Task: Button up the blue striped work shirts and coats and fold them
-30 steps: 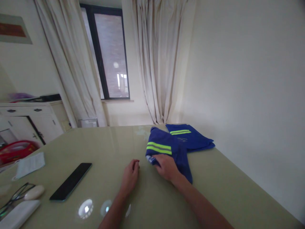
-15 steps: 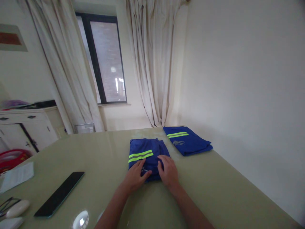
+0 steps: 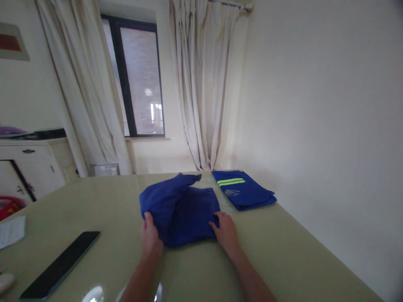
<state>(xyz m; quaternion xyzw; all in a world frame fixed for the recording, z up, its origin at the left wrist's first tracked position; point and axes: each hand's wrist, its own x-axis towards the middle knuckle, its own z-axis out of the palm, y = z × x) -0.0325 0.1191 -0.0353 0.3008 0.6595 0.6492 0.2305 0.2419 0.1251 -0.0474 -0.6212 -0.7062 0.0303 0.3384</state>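
Note:
A blue cloth garment [image 3: 195,214] lies partly opened on the table, its left part lifted and folded over in the air. My left hand [image 3: 151,237] grips the raised left edge, thumb on top and the other fingers hidden behind the cloth. At the garment's right edge, my right hand [image 3: 225,230] rests with fingers bent and apart, fingertips touching the cloth. Farther back to the right lies a second folded blue garment [image 3: 248,193] with a yellow-green reflective stripe and a grey print; neither hand touches it.
A black phone-like slab [image 3: 61,264] lies on the greenish table [image 3: 113,201] at the left, with a paper sheet [image 3: 12,231] beyond it. A white rounded object [image 3: 5,282] sits at the lower left edge. A wall borders the table's right side.
My left hand has moved left and lifted the garment's left part, so its striped face no longer shows. My right hand stays near the right edge. The view has shifted slightly.

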